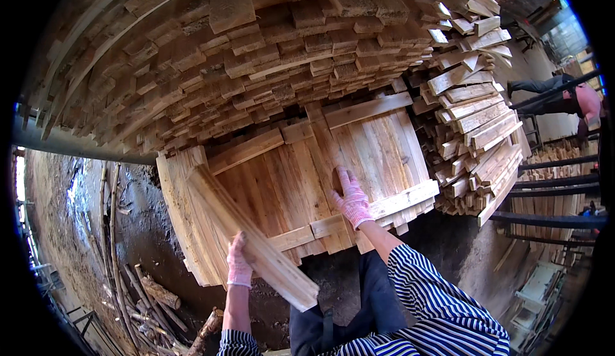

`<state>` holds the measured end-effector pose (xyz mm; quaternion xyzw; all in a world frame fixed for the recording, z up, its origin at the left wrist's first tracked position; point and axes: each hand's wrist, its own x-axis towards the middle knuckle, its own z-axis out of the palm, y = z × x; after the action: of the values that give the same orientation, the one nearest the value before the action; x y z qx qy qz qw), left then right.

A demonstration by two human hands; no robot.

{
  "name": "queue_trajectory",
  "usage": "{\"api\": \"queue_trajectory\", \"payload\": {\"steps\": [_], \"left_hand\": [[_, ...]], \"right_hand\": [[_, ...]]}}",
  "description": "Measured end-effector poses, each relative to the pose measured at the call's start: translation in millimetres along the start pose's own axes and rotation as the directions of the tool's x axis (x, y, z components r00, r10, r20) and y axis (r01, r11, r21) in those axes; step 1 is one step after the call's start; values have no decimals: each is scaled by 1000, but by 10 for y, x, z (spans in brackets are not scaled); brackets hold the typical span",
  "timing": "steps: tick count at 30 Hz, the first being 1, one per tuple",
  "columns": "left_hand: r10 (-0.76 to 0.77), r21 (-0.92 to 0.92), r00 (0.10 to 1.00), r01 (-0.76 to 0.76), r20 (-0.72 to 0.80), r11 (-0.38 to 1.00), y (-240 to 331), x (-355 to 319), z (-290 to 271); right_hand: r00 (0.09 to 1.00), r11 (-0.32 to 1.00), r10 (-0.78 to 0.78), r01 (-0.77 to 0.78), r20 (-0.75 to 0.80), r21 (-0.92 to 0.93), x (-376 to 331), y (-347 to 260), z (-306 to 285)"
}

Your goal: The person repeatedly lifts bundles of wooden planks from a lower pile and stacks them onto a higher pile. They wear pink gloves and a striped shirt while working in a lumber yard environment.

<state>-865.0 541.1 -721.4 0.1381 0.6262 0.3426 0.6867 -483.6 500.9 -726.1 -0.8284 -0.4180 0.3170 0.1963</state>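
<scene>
My left hand (239,261), in a pink-and-white work glove, is closed on the edge of a wooden plank (250,237). The plank slants over the left part of a layer of boards (256,192), its near end hanging past the front edge toward my legs. My right hand (351,199), gloved alike, lies with fingers stretched on the boards right of the middle. Short crosswise slats (371,110) lie along the far side of the layer. Others, such as a pale slat (407,199), run along its near side, just right of my right wrist.
A tall stack of boards (282,42) rises right behind the layer. A looser pile of slats (480,125) stands at the right. Thin poles and logs (160,292) lie on the ground at lower left. Another person (564,96) bends over at far right, near dark bars (551,218).
</scene>
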Motion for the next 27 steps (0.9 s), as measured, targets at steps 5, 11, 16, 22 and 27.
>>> {"api": "queue_trajectory", "payload": {"steps": [5,11,16,22,27], "left_hand": [[87,25,996,-87,21,996,508,25,-269],[60,163,991,-40,-119,986,708,311,-501],[-24,-35,999,24,22,999,728,487,-604],[20,-17,1000,-20,0,1000,680,571,-450],[82,-14,982,-85,-168,996,643,472,-391]], "right_hand": [[988,962,-16,-26,-152,-273,318,-229,-3],[973,963,230,-233,-33,-134,126,-540,113],[996,996,-78,76,-40,-50,-316,-1014,1042],[974,992,-128,128,188,9,-257,-2194,1892],[874,918,-206,17,439,397,-599,-2379,2281]]}}
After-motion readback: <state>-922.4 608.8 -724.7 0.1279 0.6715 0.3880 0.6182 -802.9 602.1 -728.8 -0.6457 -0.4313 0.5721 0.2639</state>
